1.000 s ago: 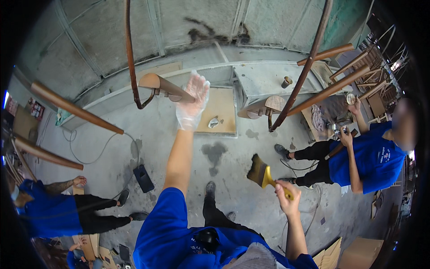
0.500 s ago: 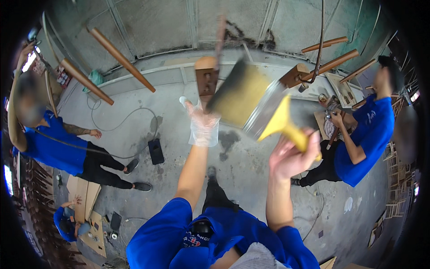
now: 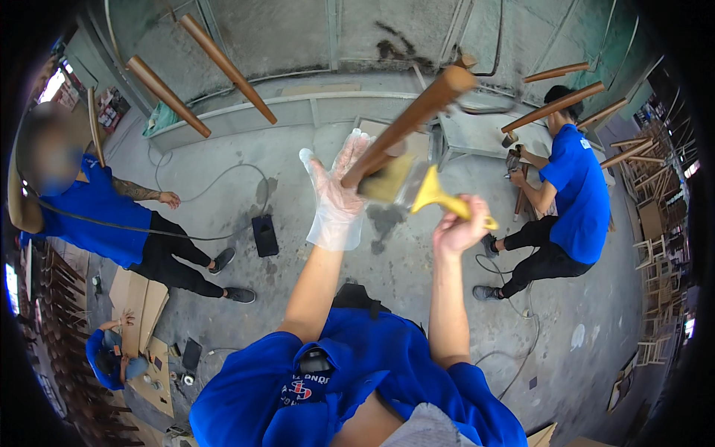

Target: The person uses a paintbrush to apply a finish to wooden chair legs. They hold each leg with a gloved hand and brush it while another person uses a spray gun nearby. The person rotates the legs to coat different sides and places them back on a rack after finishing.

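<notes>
My left hand [image 3: 337,190], in a clear plastic glove, has its thumb and fingers spread. Its palm lies against or right beside the lower end of a brown wooden furniture leg [image 3: 417,112], which slants up to the right in front of me. My right hand [image 3: 459,226] is closed around the yellow handle of a wide paintbrush [image 3: 428,190]. The brush's pale bristles, blurred by motion, are at the leg's lower end; whether they press on it I cannot tell. Part of my left fingers is hidden behind the leg.
More wooden legs [image 3: 227,68] hang at left and right. A co-worker in blue [image 3: 573,194] bends at the right; another person [image 3: 112,216] stands left, a third sits low left. A hose [image 3: 201,238] and a dark flat object [image 3: 264,235] lie on the floor.
The brush has moved down and away from my view, to the leg's lower end. The leg has swung from nearly end-on to slanting. The right co-worker has bent forward.
</notes>
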{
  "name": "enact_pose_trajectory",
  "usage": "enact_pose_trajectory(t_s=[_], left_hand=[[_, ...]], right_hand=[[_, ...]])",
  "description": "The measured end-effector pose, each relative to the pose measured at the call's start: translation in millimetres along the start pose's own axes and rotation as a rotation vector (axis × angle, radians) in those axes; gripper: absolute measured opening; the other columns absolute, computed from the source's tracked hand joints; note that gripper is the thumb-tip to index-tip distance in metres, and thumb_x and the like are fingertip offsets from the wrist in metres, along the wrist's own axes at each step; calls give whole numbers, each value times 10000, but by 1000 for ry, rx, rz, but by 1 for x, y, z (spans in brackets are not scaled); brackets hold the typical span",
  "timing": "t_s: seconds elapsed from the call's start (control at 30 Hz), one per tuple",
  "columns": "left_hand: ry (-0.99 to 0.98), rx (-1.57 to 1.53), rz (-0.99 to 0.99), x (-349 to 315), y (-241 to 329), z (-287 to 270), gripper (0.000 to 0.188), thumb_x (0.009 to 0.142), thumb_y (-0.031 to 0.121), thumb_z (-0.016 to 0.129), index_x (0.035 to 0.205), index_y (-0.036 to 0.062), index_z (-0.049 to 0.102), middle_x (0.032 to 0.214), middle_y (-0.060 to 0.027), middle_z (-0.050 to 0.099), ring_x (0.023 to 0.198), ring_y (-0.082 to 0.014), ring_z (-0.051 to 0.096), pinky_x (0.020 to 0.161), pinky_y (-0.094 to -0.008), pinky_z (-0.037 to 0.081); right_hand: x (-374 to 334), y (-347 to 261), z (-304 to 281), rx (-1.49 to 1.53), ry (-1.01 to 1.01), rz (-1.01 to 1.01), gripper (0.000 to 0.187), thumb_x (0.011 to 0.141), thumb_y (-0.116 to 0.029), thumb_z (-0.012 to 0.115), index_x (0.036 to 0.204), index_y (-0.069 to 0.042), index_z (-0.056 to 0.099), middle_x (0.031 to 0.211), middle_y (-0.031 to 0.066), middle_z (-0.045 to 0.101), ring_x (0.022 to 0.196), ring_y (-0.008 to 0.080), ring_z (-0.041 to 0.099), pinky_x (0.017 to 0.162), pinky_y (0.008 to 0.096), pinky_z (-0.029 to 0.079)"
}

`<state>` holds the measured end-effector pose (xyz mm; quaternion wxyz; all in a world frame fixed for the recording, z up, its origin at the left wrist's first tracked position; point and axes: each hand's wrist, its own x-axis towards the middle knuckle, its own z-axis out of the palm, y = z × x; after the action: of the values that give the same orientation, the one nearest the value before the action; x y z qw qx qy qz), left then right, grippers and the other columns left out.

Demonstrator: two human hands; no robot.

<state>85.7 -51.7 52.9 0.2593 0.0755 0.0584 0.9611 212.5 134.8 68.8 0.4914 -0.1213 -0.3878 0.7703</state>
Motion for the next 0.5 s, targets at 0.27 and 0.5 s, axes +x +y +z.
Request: enact_pose_trajectory(t_s=[0.27, 0.5], left_hand=[[34, 92, 11, -17, 2, 36, 1025, 930, 814, 540, 1513, -29, 515, 1497, -197, 587, 1372, -333, 588, 1074, -457, 588], [66, -40, -177, -17, -50, 32, 980, 967, 750, 565, 1542, -35, 453, 1497, -218, 567, 1297, -375, 633, 1036, -421, 616]], right_hand=[[-52, -14, -20, -115, 18, 106, 200, 966, -173, 675, 838, -20, 657, 756, 113, 683, 429, 112, 502, 365, 253, 363], [3, -137, -19, -917, 27, -1256, 328, 1041, -253, 614, 990, 36, 760, 735, 88, 682, 573, 167, 570, 519, 325, 428]])
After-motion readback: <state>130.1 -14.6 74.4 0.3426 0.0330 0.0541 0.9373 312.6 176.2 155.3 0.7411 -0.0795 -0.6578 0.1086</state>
